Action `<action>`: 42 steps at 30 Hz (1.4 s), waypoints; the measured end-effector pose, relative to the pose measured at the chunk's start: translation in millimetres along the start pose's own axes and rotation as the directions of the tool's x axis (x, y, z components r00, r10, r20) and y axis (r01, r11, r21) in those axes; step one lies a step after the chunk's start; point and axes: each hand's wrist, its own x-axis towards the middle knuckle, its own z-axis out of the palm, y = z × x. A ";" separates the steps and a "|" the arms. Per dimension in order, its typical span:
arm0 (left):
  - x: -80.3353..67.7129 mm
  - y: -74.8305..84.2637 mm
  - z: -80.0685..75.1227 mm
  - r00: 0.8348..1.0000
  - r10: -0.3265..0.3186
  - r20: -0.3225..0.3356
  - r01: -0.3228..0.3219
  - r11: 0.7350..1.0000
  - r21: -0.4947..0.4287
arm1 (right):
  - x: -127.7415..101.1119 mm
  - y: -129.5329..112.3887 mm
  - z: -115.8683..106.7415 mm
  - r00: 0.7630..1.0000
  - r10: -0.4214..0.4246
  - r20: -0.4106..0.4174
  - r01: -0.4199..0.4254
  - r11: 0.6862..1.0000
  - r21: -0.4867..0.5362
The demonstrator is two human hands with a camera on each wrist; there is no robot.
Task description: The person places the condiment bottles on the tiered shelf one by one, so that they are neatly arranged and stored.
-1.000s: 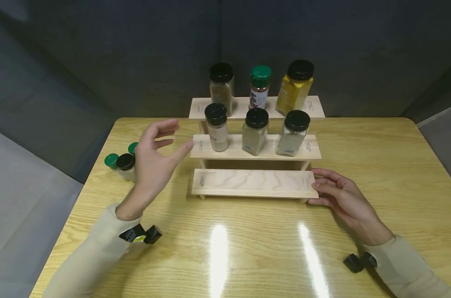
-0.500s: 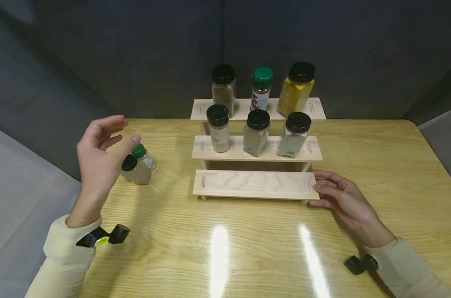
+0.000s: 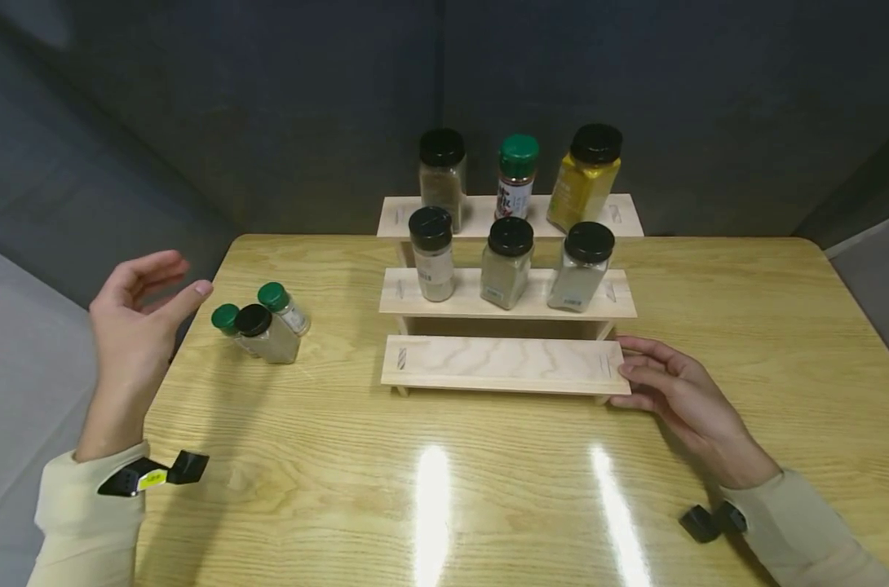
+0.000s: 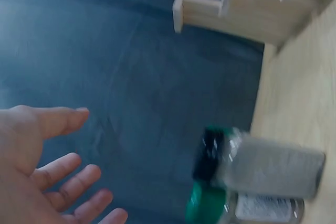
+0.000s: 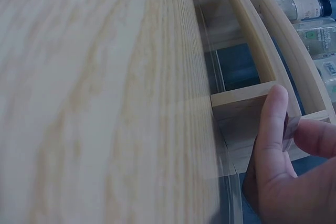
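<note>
My left hand (image 3: 149,295) hovers open above the table's left edge, fingers spread, holding nothing. Just right of it stand three small jars: one black-capped (image 3: 264,333) and two green-capped (image 3: 283,303) (image 3: 227,318). In the left wrist view the left hand (image 4: 42,171) is bare, with the black-capped jar (image 4: 262,166) blurred beside it. My right hand (image 3: 657,371) rests with fairly straight fingers against the right end of the wooden three-step rack (image 3: 503,363). In the right wrist view its thumb (image 5: 270,129) presses on the rack's side support (image 5: 244,98).
The rack's middle step carries three black-capped jars (image 3: 506,261). The top step holds a black-capped jar (image 3: 442,167), a green-capped red jar (image 3: 516,175) and a yellow jar (image 3: 587,175). The lowest step is bare. The wooden table (image 3: 444,489) is backed by dark walls.
My left hand swung left from beside the rack's middle step to the table's left edge, uncovering the three small jars. The right hand stayed at the rack's right end.
</note>
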 end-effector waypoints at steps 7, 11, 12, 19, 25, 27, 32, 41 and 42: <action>2.9 -24.4 -13.4 0.995 -0.095 0.040 0.094 0.995 0.031 | -1.2 0.2 -0.2 1.000 0.005 -0.005 -0.005 1.000 -0.003; 4.1 -38.7 -20.9 0.991 -0.098 0.089 0.089 0.991 0.102 | -1.2 0.1 -0.1 1.000 0.007 -0.012 -0.007 1.000 -0.013; 4.1 -42.9 -22.6 0.989 -0.100 0.106 0.089 0.990 0.110 | -1.2 0.0 0.0 1.000 0.008 -0.014 -0.008 1.000 -0.013; 0.9 -71.2 -27.6 0.976 -0.077 0.205 0.054 0.992 0.117 | -0.5 -0.8 0.4 1.000 0.009 -0.017 -0.010 1.000 -0.011; -3.3 -89.4 -25.5 0.962 -0.096 0.254 0.062 0.988 0.141 | -0.8 -0.9 1.0 1.000 0.016 -0.018 -0.016 1.000 0.002; -4.3 -94.2 -23.6 0.958 -0.105 0.267 0.070 0.988 0.137 | -1.0 -0.7 0.9 1.000 0.016 -0.020 -0.016 1.000 0.005; -7.4 -103.8 -17.9 0.948 -0.129 0.291 0.106 0.990 0.094 | -1.3 -0.7 0.9 1.000 0.017 -0.023 -0.017 1.000 0.004; -11.2 -115.5 -12.8 0.941 -0.146 0.306 0.112 0.986 0.126 | -1.0 -1.6 2.4 0.999 0.025 -0.031 -0.025 1.000 0.000; -11.7 -116.0 -12.7 0.941 -0.142 0.307 0.107 0.986 0.126 | -0.9 -1.6 2.4 0.999 0.025 -0.031 -0.025 1.000 0.001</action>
